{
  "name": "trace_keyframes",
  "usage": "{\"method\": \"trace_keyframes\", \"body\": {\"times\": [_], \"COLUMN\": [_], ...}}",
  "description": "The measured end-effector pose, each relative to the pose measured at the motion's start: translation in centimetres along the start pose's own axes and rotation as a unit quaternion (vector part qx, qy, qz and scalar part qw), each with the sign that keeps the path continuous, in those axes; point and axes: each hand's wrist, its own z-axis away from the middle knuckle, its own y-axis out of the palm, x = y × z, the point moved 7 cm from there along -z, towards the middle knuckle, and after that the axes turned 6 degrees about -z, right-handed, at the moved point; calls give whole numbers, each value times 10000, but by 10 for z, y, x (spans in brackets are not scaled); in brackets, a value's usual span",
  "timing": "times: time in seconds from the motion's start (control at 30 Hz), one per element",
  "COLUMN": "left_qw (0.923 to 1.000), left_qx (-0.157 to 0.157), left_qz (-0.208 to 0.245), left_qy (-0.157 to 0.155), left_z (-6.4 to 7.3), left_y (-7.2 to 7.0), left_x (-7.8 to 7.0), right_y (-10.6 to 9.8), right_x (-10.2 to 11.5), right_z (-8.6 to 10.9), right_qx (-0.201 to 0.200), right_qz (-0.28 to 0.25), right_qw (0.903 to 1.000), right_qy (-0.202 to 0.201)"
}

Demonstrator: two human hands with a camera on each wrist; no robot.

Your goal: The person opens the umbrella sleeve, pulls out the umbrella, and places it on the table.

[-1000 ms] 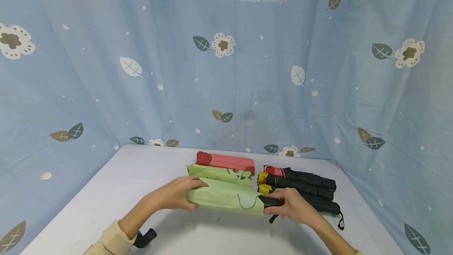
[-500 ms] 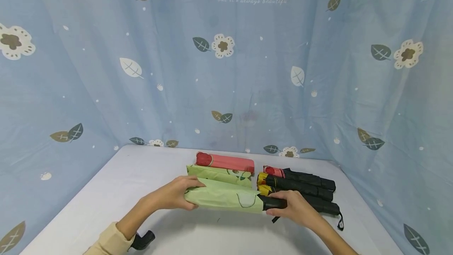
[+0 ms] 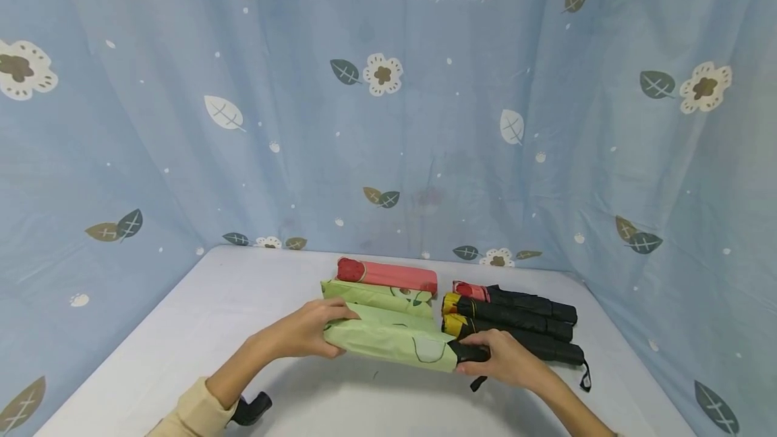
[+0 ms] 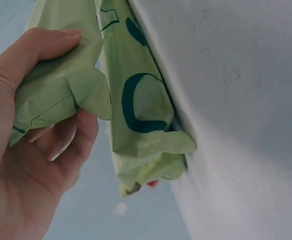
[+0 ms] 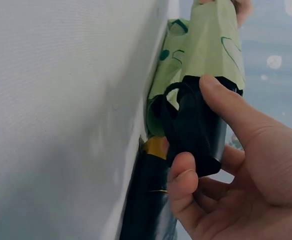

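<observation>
My two hands hold a folded umbrella (image 3: 391,342) with light green fabric just above the white table. At its left end, my left hand (image 3: 312,330) grips the loose green fabric, thumb on top and fingers beneath, as the left wrist view also shows. My right hand (image 3: 500,358) grips its black handle (image 5: 213,132) at the other end, and a black wrist strap (image 5: 172,125) loops from it. Directly behind lies another green umbrella (image 3: 376,296), partly covered by the held one. Farther back rests a red umbrella (image 3: 391,276).
Black folded umbrellas lie side by side on the right, two with yellow ends (image 3: 452,303) and one with a red end (image 3: 470,290). A curved black handle (image 3: 251,410) pokes out beside my left forearm. Blue patterned curtain (image 3: 425,120) encloses the white table (image 3: 261,282).
The green umbrella has turned slightly between my hands, so a different part of its fabric faces up. Both hands keep their hold and have shifted only a little.
</observation>
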Motion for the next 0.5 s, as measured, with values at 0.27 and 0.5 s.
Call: {"method": "trace_keyframes", "body": {"times": [0.27,0.5], "left_qw": [9999,9999], "left_qx": [112,151], "left_qz": [-33,10], "left_qy": [-8,-71], "left_z": [0,1], "left_y": [0,-1], "left_x": [-1,4], "right_y": [4,-6], "right_x": [2,12], "right_z": [1,7], "right_qx": [-153,-813], "right_qz": [470,844], "right_qw": [9987,9924], "right_qy": [-154,-371]}}
